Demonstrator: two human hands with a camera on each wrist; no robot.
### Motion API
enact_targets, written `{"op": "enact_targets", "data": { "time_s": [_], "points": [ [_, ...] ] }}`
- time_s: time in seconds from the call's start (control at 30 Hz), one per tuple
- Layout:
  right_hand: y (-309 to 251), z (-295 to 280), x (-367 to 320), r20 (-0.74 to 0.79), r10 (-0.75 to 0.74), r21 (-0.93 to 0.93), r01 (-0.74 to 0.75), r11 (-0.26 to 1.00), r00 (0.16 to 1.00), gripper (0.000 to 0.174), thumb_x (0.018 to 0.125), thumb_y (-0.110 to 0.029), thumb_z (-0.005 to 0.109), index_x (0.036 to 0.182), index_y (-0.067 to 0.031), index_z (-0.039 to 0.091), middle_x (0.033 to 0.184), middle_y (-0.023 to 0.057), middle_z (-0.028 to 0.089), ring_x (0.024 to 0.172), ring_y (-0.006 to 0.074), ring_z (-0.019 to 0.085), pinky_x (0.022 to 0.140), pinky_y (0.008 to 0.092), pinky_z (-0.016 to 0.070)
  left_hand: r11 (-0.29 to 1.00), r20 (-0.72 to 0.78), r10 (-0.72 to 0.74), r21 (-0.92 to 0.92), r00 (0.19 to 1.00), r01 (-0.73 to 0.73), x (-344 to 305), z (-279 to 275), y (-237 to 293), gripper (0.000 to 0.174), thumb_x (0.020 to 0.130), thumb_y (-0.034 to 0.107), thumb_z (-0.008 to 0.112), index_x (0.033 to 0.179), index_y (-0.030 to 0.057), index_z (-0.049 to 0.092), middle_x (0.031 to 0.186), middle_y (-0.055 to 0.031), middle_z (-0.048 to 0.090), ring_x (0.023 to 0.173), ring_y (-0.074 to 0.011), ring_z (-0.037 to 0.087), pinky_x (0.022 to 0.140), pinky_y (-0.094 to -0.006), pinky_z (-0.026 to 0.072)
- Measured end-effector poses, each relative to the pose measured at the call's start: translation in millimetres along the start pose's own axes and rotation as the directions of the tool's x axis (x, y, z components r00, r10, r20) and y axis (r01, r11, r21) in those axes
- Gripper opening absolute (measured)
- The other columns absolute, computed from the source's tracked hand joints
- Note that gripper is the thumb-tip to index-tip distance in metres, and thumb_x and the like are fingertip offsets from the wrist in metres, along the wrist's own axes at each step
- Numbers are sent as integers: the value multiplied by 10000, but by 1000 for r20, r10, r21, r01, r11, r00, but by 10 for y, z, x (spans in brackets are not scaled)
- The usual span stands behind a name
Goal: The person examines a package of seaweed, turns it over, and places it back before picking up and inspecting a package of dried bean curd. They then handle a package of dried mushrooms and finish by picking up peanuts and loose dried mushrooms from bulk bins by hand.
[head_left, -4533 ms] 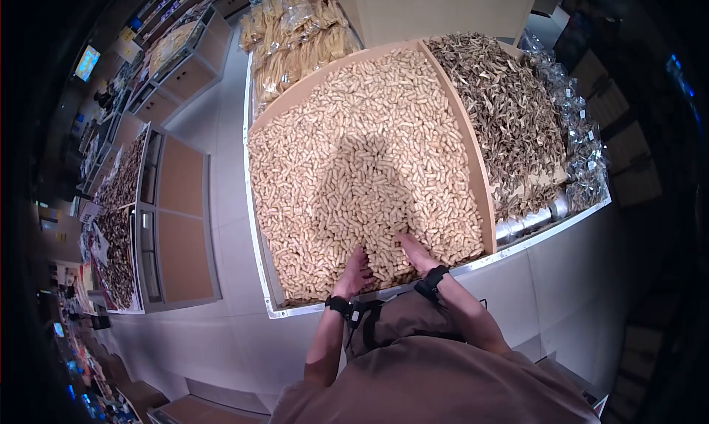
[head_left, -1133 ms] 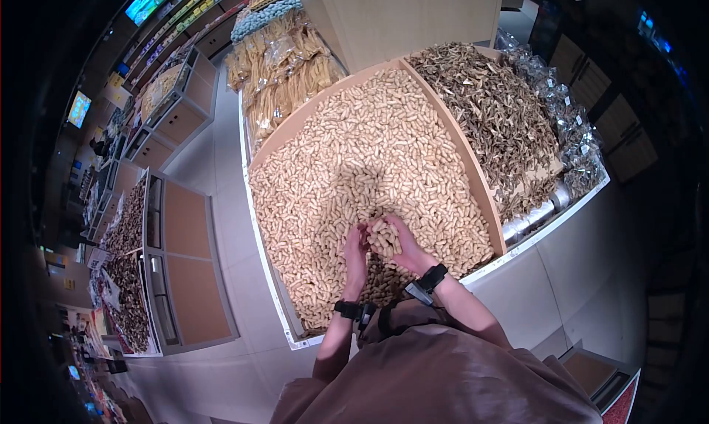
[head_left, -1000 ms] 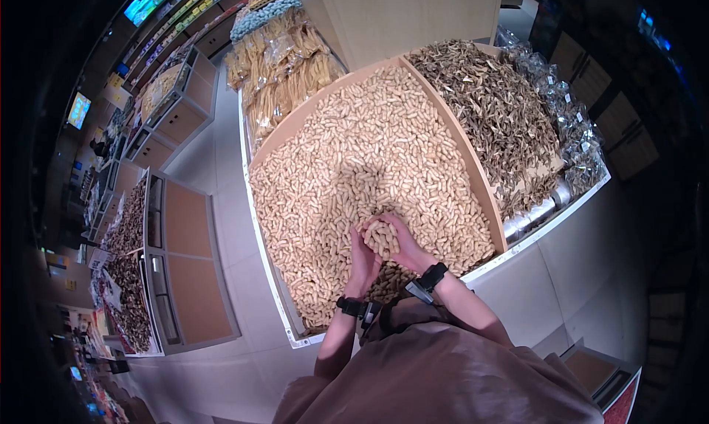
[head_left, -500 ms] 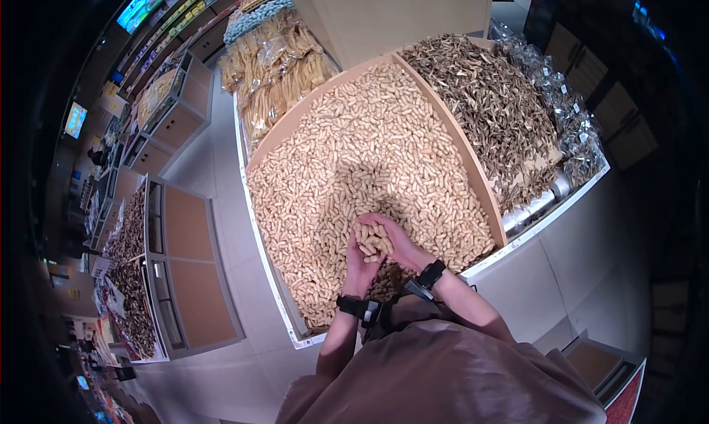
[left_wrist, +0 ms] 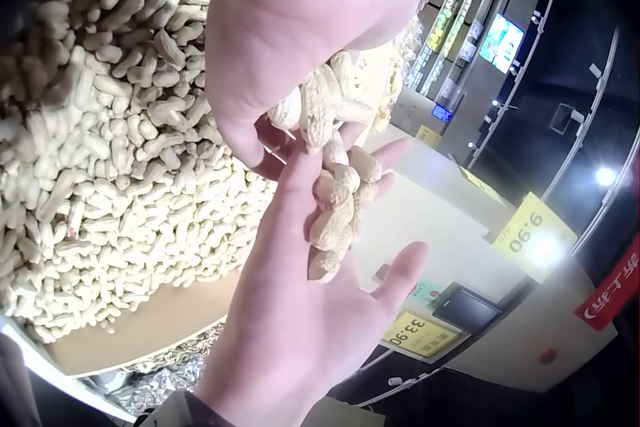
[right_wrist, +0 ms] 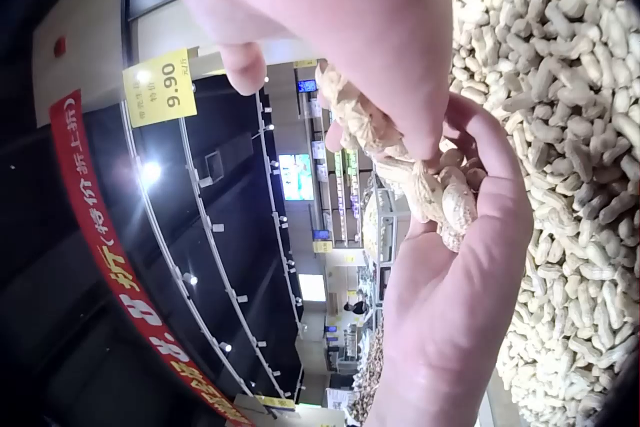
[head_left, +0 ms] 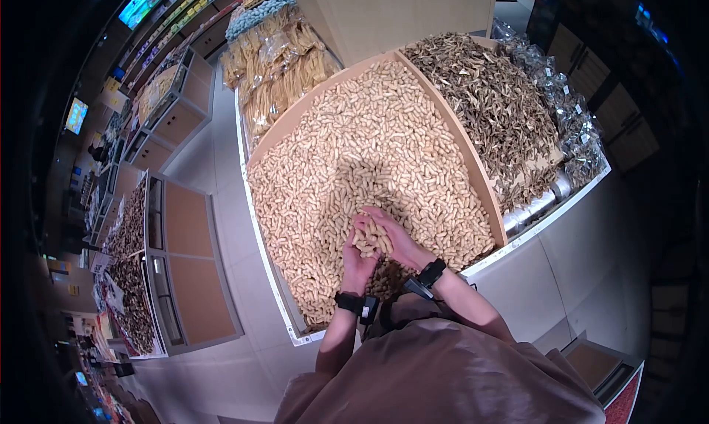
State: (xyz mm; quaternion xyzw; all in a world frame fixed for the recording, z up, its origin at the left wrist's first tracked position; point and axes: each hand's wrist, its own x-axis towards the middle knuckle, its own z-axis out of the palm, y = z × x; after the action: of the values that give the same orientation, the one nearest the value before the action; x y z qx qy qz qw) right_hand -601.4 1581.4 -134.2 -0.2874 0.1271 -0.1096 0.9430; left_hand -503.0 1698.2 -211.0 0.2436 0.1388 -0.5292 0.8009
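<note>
In the head view, the left hand (head_left: 357, 267) and right hand (head_left: 402, 245) meet above the near part of the peanut bed, cupped round a small pile of peanuts (head_left: 371, 237). The left wrist view shows the left hand (left_wrist: 310, 27) with its fingers curled beside some peanuts, and more peanuts (left_wrist: 338, 212) lying along the palm and fingers of the right hand (left_wrist: 300, 307). From the right wrist, the right hand (right_wrist: 340, 27) covers part of the pile, while the left hand (right_wrist: 455, 287) curls its fingers round peanuts (right_wrist: 455, 209).
A wooden divider (head_left: 461, 140) separates the peanut bed (head_left: 317, 158) from dark dried goods (head_left: 491, 99). Bagged yellowish goods (head_left: 277, 62) lie at the back left. A white-edged rim (head_left: 546, 206) runs along the bin's near right side. Another display stand (head_left: 193, 262) stands at left.
The hands, apart on the peanut bed in the oldest frame, came together round a handful of peanuts. Since half a second ago they have shifted slightly, and the held pile looks smaller.
</note>
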Motion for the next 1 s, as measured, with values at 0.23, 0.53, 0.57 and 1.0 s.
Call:
{"op": "enact_targets", "data": {
  "time_s": [0.23, 0.53, 0.57, 1.0],
  "points": [
    [-100, 126, -82, 22, 63, 18, -64, 998, 998, 464, 1022, -261, 430, 1448, -103, 334, 1496, 126, 388, 1332, 291, 442, 1060, 449, 419, 997, -39, -20, -77, 999, 17, -46, 85, -72, 335, 1023, 334, 432, 1186, 85, 585, 1160, -107, 650, 1036, -258, 645, 910, -417, 538],
    [-83, 93, -59, 62, 54, 106, -60, 993, 997, 505, 1005, -228, 506, 1441, -66, 310, 1448, 127, 435, 1261, 318, 513, 1014, 413, 473, 999, -71, -44, 4, 996, 45, -115, 190, -62, 365, 1029, 368, 414, 1189, 79, 570, 1096, -109, 660, 986, -250, 653, 849, -387, 548],
    [-96, 111, -70, 63, 55, 105, -61, 993, 997, 505, 1005, -228, 506, 1441, -66, 310, 1448, 127, 435, 1261, 318, 513, 1014, 413, 473, 999, -93, -36, 18, 995, 38, -123, 202, -67, 361, 1030, 372, 410, 1193, 91, 567, 1080, -105, 663, 977, -246, 653, 850, -389, 546],
    [-10, 104, -25, 43, 81, 18, -81, 997, 996, 442, 1048, -326, 385, 1420, -89, 356, 1458, 122, 417, 1169, 299, 578, 1007, 399, 478, 994, 410, -95, -9, 907, 109, 79, -164, -18, 375, 1049, 390, 331, 1239, 131, 524, 1016, -77, 654, 880, -230, 655, 777, -371, 565]
  ]
}}
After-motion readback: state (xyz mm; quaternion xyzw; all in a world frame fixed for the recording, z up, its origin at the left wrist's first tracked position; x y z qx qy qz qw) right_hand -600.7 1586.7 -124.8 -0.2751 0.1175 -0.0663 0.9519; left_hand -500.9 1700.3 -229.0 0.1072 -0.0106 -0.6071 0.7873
